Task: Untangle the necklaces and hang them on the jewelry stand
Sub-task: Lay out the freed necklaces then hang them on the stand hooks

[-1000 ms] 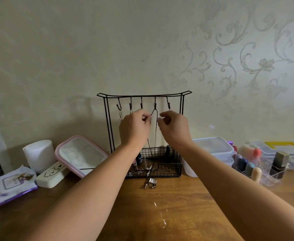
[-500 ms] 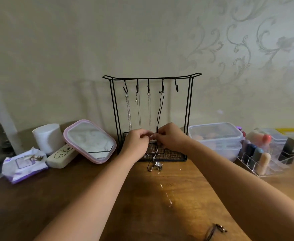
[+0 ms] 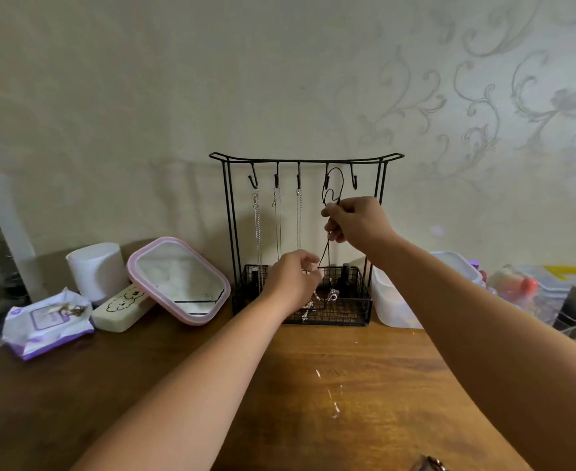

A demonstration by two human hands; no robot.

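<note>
My right hand (image 3: 359,224) is up beside the fourth hook, its fingers (image 3: 331,212) pinched together on the black cord necklace (image 3: 325,246). The cord loops from that hook, curls down to my fingertips, and runs on below them toward my left hand (image 3: 290,283). That hand sits lower, in front of the basket, fingers curled in with the tips meeting at the cord's lower stretch — I read it as a pinch on the cord. Just under it a small silver pendant (image 3: 333,295) hangs in front of the basket mesh, with a few other bright bits beside it too small for me to sort out.

The jewelry stand (image 3: 307,159) is a black wire frame upright against the wall, five hooks under its top bar and a wire basket at its base. Three silver chains (image 3: 277,215) hang straight from the first three hooks, well apart from each other; the fifth hook is bare.

On the tabletop (image 3: 314,385), left of the stand, a pink-rimmed mirror (image 3: 178,278) leans tilted, touching a cream case (image 3: 121,309). Behind that stands a white cylinder (image 3: 94,270), and further left lies a pack of wipes (image 3: 47,321). Right of the stand I see a clear lidded box (image 3: 395,307) — beyond it, a clear organiser (image 3: 552,297) of small bottles.
</note>
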